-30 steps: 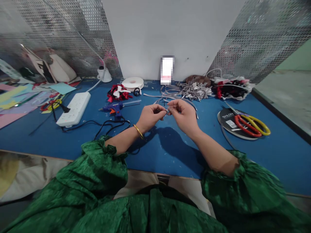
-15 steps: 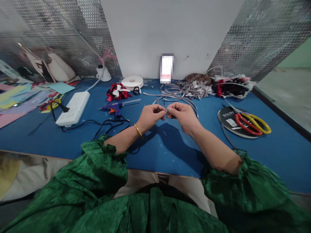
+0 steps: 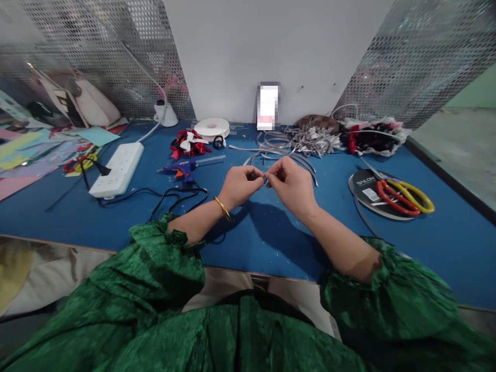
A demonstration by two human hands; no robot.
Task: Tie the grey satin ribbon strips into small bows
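Note:
My left hand (image 3: 245, 185), with a gold bangle at its wrist, is closed in a pinch near the middle of the blue table (image 3: 271, 237). My right hand (image 3: 290, 185) pinches from the other side, its fingertips close to those of the left. Something small and dark shows between them, too small to make out. Just beyond the hands lie loose grey ribbon strips (image 3: 271, 146) and a heap of grey ribbon bows (image 3: 315, 138). A blue glue gun (image 3: 182, 169) rests left of my left hand.
At the left are a white power strip (image 3: 118, 170) and black cable. Red and white bows (image 3: 189, 143) sit by a white ribbon roll (image 3: 211, 128). A phone (image 3: 267, 106) stands against the board. Scissors (image 3: 403, 196) lie on a black spool (image 3: 364, 188) at the right.
My right hand has tilted, its knuckles rising a little, while its fingertips stay by the left hand's. The left hand has hardly moved. The whole view has shifted slightly.

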